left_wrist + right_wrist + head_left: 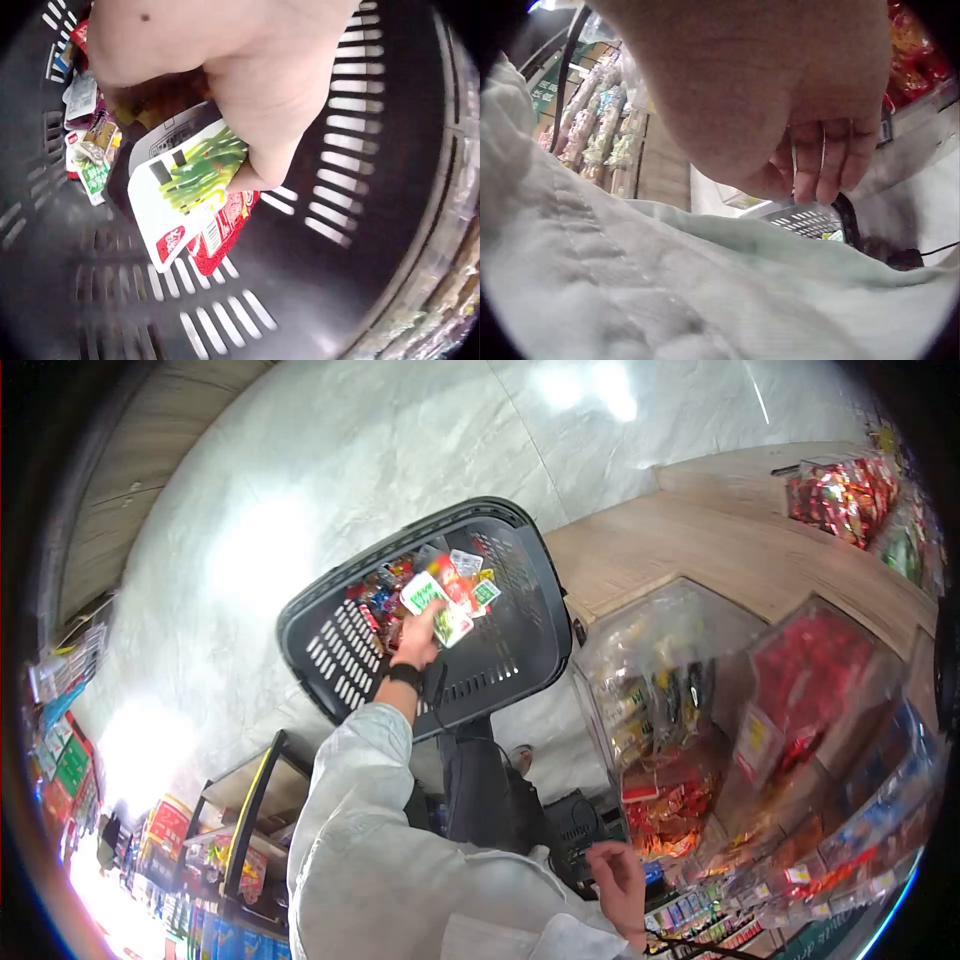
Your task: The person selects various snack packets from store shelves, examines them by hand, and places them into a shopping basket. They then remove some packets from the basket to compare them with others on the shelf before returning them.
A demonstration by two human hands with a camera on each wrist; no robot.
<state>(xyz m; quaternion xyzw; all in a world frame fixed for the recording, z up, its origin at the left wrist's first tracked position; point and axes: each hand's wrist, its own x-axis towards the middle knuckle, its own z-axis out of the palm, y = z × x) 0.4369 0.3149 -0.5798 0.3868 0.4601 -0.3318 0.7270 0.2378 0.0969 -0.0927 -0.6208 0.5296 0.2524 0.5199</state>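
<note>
My left hand (418,638) is inside the dark shopping basket (530,650), thumb over a white packet (424,594) with a green vegetable picture. In the left wrist view the left hand (255,97) grips this white packet (187,187), and a red packet (225,232) shows just under it. Smaller packs (94,157) lie at the basket's side. My right hand (618,890) hangs near the body, away from the basket; the right wrist view shows this hand (780,97) with fingers loosely bent and nothing seen in them.
Clear bins of wrapped goods (680,700) and a wooden ledge (700,540) stand right of the basket. Pale floor (240,550) lies left and beyond. A dark shelf rack (250,820) is at lower left. Dark trousers (475,790) show below the basket.
</note>
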